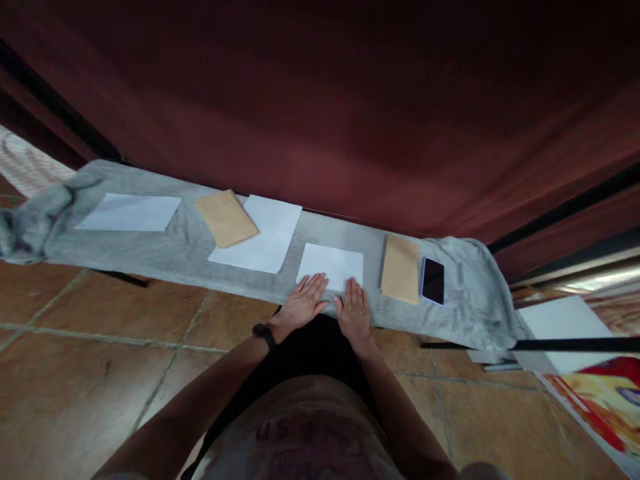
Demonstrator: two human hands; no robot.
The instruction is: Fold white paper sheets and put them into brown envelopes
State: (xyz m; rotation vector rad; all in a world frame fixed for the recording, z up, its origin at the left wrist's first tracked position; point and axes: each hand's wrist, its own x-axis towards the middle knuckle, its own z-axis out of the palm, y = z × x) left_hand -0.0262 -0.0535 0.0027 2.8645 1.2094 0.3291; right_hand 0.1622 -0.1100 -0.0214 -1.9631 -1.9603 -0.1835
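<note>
A white sheet of paper (334,262), smaller than the one to its left and perhaps folded, lies flat on a grey cloth in front of me. My left hand (306,300) rests on its lower left part, fingers stretched out flat. On the lower right corner lies my right hand (354,310), its fingers also extended. Neither hand grips anything. To the right of the paper is a brown envelope (401,269). Another brown envelope (227,218) overlaps a larger white sheet (271,233) on the left.
The grey cloth (150,253) covers a long narrow bench against a dark red surface (320,147). A phone (433,281) lies right of the envelope. At the far left is another white sheet (131,212). Boards and a colourful package (600,393) are at the lower right.
</note>
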